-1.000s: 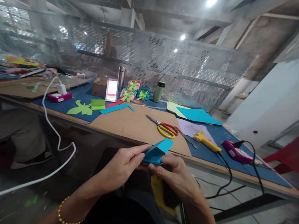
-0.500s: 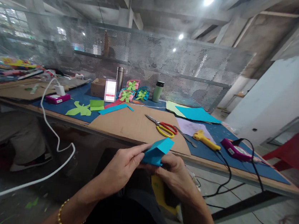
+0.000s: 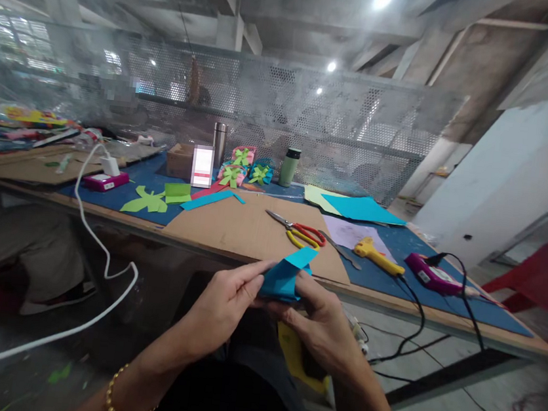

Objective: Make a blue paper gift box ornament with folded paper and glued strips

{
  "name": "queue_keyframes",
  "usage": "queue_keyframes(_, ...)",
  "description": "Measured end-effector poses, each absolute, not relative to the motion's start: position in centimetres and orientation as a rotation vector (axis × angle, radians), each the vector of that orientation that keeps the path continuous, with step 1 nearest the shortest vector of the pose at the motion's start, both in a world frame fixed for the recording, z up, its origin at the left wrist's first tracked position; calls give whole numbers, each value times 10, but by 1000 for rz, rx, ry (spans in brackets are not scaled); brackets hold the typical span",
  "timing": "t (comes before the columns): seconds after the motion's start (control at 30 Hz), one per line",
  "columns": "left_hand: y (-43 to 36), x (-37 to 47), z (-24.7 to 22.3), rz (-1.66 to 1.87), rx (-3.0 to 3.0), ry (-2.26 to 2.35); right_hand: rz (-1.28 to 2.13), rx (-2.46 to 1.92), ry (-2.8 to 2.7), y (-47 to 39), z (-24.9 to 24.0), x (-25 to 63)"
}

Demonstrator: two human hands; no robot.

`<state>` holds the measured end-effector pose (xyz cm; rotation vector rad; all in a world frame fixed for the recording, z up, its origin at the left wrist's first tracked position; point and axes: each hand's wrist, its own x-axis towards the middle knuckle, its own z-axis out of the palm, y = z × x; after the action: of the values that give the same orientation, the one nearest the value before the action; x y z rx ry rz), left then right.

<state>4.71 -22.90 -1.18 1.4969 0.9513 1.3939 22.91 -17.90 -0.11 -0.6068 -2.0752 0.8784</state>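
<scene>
One folded bright-blue paper piece (image 3: 281, 280) is pinched between fingers of the left hand (image 3: 223, 302) and right hand (image 3: 328, 317); by too strong pressing, its flap (image 3: 301, 257) above them could be creased.

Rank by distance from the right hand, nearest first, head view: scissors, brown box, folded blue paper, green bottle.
1. Folded blue paper: touching the right hand.
2. Scissors: just ahead, on the cardboard.
3. Green bottle: behind the scissors.
4. Brown box: back left.
</scene>
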Motion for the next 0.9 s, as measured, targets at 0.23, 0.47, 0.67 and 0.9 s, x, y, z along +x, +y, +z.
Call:
queue_keyframes(0.23, -226, 48, -10, 1392, 1352, 877, 848, -687, -2052, -178, -4, 227)
queue_keyframes(0.47, -224, 49, -14, 1425, 1319, 831, 787, -654, -2086, -179, 0, 227)
queue_keyframes(0.67, -224, 48, -16, 1425, 1304, 819, 823, -639, -2118, -178, 2, 226)
queue_keyframes(0.9, -231, 49, -13, 1435, 1398, 938, 782, -635, -2193, -179, 5, 229)
